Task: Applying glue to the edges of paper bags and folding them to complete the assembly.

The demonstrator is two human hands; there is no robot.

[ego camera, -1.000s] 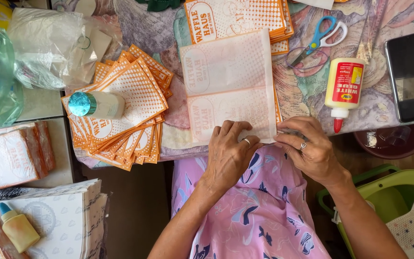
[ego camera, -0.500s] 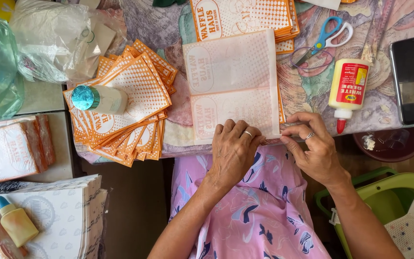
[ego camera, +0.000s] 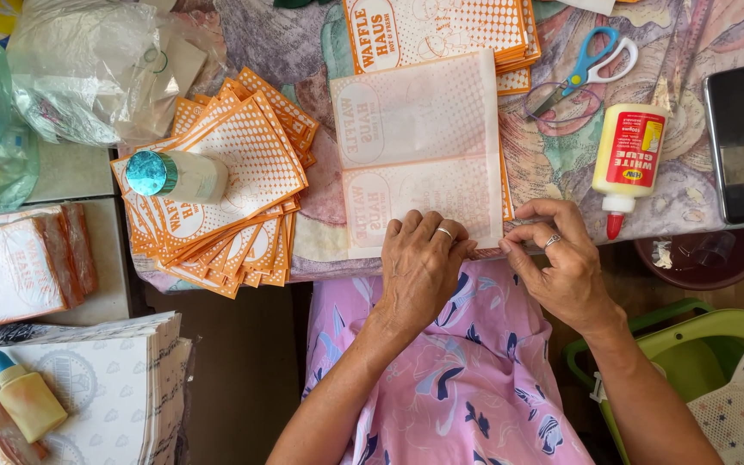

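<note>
- The left hand (ego camera: 419,267) lies flat, palm down, on the near edge of the paper bag (ego camera: 419,151), fingers together and pressing, not curled around anything.
- The right hand (ego camera: 561,263) sits at the bag's near right corner, at about 4 o'clock from the bag's middle; thumb and forefinger are closed in a pinch on the corner's edge.
- The bag lies flat at the table's near edge, in the middle of the view, partly over a stack of printed bags (ego camera: 441,30) at its 12 o'clock. It is thin, pale and half see-through, with an orange dotted pattern and round emblems showing faintly through from the other side; a crease crosses it midway.
- Risk, as I judge it: the paper looks flimsy, so a hard pull at the pinched corner could tear or wrinkle it.
- If the flat hand eases off, the bag could slide off the table edge toward the lap, since its lower edge already reaches the rim.
- A fold made out of line with the crease would leave the bag skewed.
- The white glue bottle (ego camera: 626,159) lies on its side at 3 o'clock from the bag, red tip toward the person; a nudge from the right wrist could roll it off the table.
- At 9 o'clock, a fanned pile of orange bags (ego camera: 234,207) is weighted by a small bottle with a teal cap (ego camera: 174,175); the scissors (ego camera: 587,69) lie at 1 o'clock.
</note>
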